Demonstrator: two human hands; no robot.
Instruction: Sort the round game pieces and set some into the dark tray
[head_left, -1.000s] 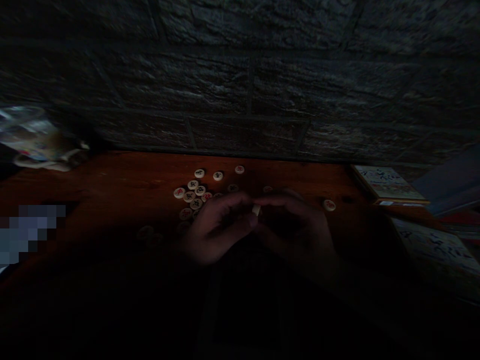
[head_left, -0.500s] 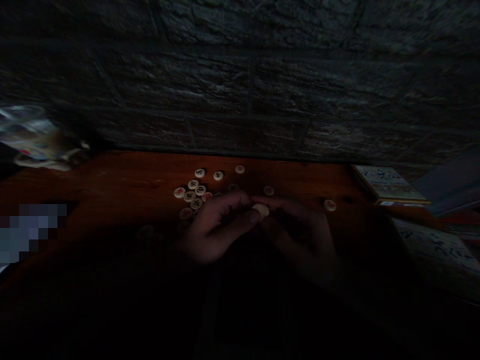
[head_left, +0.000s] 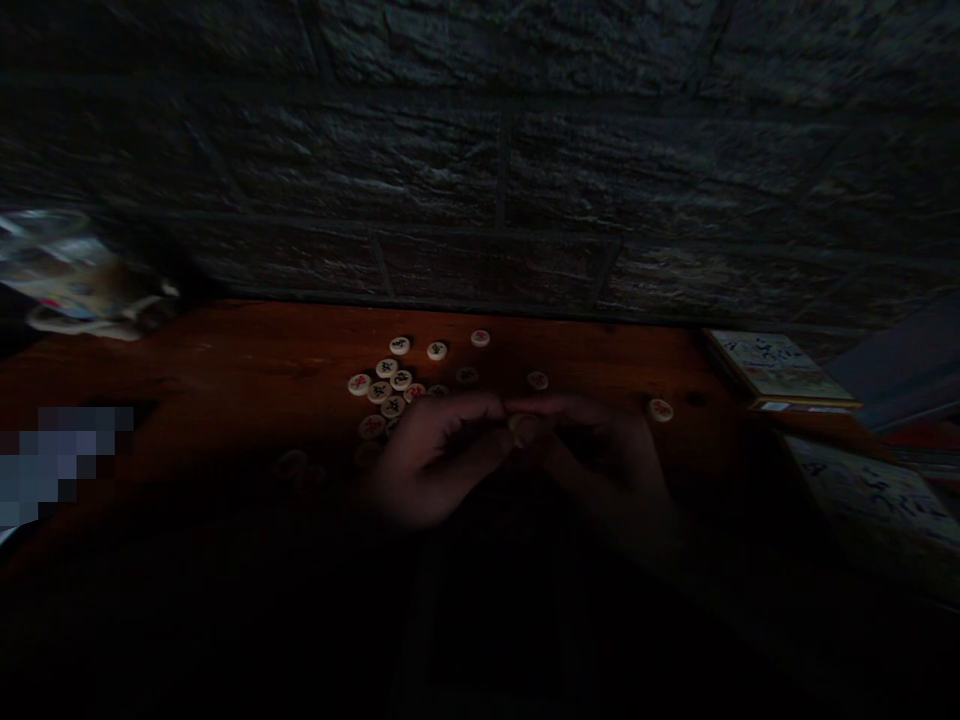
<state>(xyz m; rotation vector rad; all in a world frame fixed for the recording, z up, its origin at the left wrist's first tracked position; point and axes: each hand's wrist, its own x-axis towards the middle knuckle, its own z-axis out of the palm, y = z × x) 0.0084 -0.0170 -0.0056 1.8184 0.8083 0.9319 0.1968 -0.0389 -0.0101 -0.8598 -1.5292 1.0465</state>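
Note:
Between the fingertips of both hands is a round, pale xiangqi piece, mostly covered by the fingers. My left hand pinches it from the left, thumb and forefinger closed. From the other side my right hand pinches the same piece, its thumb over part of the face. Beyond and left of my left hand lie several loose xiangqi pieces with red or black characters, some partly hidden by that hand. One red-marked piece lies just past my right hand, and another rests to its right.
The wooden table ends against a dark brick wall. On the right lie a flat printed box and, nearer, a second similar box. A clear wrapped item stands at the left. The near side is in deep shadow.
The held piece has been tilted between the fingers, so less of its pale face shows. My right thumb has shifted onto it. The loose pieces on the table stay put.

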